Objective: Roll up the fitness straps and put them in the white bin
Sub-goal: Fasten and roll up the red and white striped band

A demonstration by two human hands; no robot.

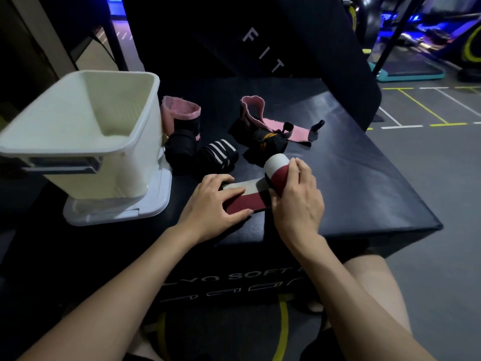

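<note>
Dim gym, black worktop [351,178]: left hand [216,201] flat, pinning soft strap [250,196] tail; right hand [299,194] curled round roll, grip there.

Rolled straps [205,149] crowd beside open-topped white bin [86,131].

White letters "FIT" on black upright pad [263,48], partly cut off – "YO SOFT" printed on front side of black box [234,276], rest hidden by arms

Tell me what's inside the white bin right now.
The white bin shows only its bare ribbed inner walls and a patch of pale floor; no strap is visible in it. Its near rim hides the front part of the bottom, so that corner cannot be checked.
</note>
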